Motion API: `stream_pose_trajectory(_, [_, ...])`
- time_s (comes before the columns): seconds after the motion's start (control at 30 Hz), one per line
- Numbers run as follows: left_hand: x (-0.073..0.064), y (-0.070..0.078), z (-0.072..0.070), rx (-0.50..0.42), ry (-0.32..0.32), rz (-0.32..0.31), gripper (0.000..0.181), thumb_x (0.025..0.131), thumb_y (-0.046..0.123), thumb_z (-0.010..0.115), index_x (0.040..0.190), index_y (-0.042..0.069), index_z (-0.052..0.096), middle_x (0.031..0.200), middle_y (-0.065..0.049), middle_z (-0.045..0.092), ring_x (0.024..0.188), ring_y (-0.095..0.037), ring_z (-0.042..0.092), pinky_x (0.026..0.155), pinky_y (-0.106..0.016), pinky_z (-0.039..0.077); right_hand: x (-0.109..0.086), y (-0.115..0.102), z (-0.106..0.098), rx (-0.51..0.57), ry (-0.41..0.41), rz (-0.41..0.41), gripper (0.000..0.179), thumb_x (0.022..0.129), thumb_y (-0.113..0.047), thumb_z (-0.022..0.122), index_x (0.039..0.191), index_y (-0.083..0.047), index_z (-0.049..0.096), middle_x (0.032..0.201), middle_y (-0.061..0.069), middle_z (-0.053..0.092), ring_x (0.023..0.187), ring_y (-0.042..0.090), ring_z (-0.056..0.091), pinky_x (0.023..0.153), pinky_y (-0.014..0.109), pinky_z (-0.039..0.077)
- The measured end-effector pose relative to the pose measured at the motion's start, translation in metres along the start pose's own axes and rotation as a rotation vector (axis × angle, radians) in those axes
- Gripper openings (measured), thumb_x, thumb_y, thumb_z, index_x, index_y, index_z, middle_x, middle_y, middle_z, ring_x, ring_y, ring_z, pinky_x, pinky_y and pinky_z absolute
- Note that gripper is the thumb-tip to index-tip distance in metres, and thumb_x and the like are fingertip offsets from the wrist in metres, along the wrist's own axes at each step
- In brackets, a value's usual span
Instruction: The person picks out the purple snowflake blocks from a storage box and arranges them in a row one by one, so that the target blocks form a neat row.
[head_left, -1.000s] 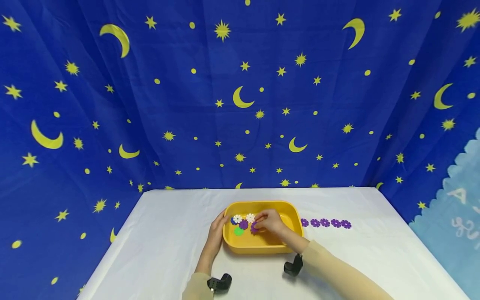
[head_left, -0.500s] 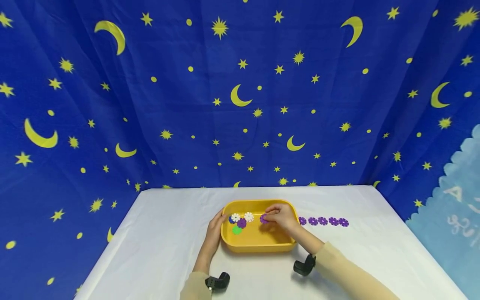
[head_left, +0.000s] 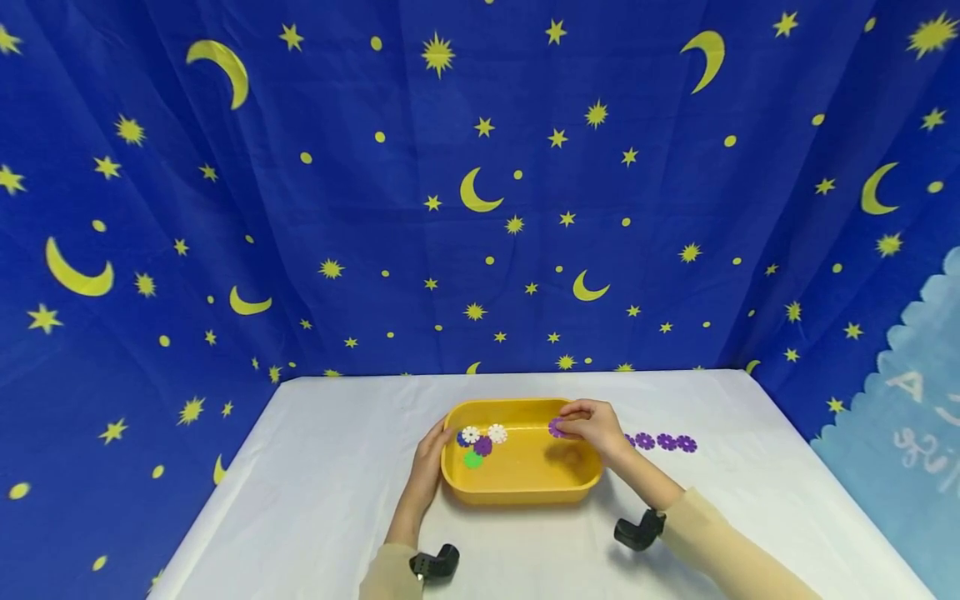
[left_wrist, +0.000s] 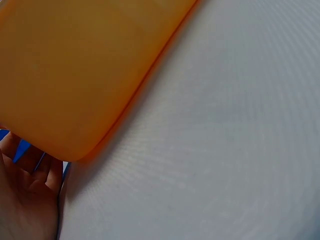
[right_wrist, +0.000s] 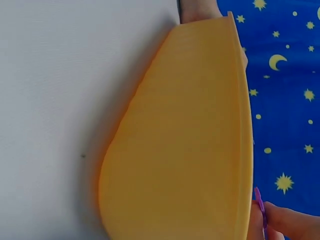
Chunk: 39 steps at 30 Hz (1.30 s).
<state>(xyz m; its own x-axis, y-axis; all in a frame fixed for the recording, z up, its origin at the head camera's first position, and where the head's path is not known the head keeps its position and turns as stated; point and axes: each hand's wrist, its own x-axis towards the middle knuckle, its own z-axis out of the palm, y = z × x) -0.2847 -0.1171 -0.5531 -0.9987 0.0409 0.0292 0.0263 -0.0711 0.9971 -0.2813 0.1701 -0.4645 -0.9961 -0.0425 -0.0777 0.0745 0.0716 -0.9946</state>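
A yellow plastic bin (head_left: pixel 517 497) stands on the white-covered table. My left hand (head_left: pixel 427 467) grips its left end, the thumb over the rim; in the left wrist view my left fingers (left_wrist: pixel 50 172) lie along the outer wall. My right hand (head_left: pixel 596 427) pinches a purple snowflake disc (head_left: pixel 556 427) between thumb and fingertips, over the right part of the bin. At the left inside lie white discs (head_left: pixel 497 433), a purple disc (head_left: pixel 483 446), a green disc (head_left: pixel 472 459) and a blue disc (head_left: pixel 461 438) partly covered by a white one.
A row of purple snowflake discs (head_left: pixel 666 442) lies on the table right of the bin, its near end hidden behind my right hand. A blue star-patterned cloth (head_left: pixel 487 208) hangs behind and at both sides of the white tablecloth (head_left: pixel 337 467).
My right hand has lifted a purple disc from beside the other loose discs and carried it rightward across the bin. My left hand stays at the bin's left end.
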Motion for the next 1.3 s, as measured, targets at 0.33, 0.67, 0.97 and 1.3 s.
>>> stream_pose_trajectory(0.33, [0.000, 0.001, 0.000, 0.010, -0.017, 0.003, 0.055, 0.099, 0.035, 0.046, 0.146, 0.007, 0.037, 0.154, -0.012, 0.035, 0.146, -0.031, 0.025, 0.122, -0.048, 0.017, -0.007, -0.002, -0.029, -0.073, 0.085, 0.030, 0.034, 0.085, 0.000, 0.067, 0.111, 0.018, 0.056, 0.081, 0.002, 0.072, 0.072, 0.009, 0.070, 0.076, 0.032, 0.061])
stream_pose_trajectory(0.67, [0.000, 0.001, 0.000, 0.006, 0.002, 0.019, 0.053, 0.099, 0.030, 0.045, 0.144, 0.003, 0.039, 0.152, -0.016, 0.037, 0.145, -0.033, 0.027, 0.122, -0.048, 0.018, -0.010, -0.001, -0.071, -0.016, 0.130, 0.000, 0.021, 0.087, 0.001, 0.064, 0.105, 0.011, 0.061, 0.075, -0.008, 0.070, 0.071, 0.004, 0.069, 0.074, 0.027, 0.061])
stream_pose_trajectory(0.97, [0.001, 0.001, 0.000, 0.015, 0.006, 0.010, 0.052, 0.099, 0.031, 0.045, 0.144, 0.006, 0.039, 0.152, -0.013, 0.037, 0.145, -0.031, 0.026, 0.122, -0.048, 0.017, -0.012, 0.006, -0.111, -0.025, 0.190, 0.030, 0.035, 0.088, -0.003, 0.063, 0.116, 0.017, 0.053, 0.074, -0.015, 0.067, 0.072, -0.001, 0.067, 0.072, 0.019, 0.060])
stream_pose_trajectory(1.3, [0.000, 0.002, 0.000, 0.014, -0.010, -0.001, 0.055, 0.098, 0.036, 0.046, 0.145, 0.008, 0.038, 0.153, -0.012, 0.035, 0.146, -0.031, 0.025, 0.122, -0.048, 0.016, -0.013, 0.024, -0.144, 0.042, 0.254, 0.045, 0.035, 0.088, -0.001, 0.063, 0.120, 0.013, 0.056, 0.074, -0.018, 0.066, 0.071, -0.003, 0.067, 0.073, 0.018, 0.059])
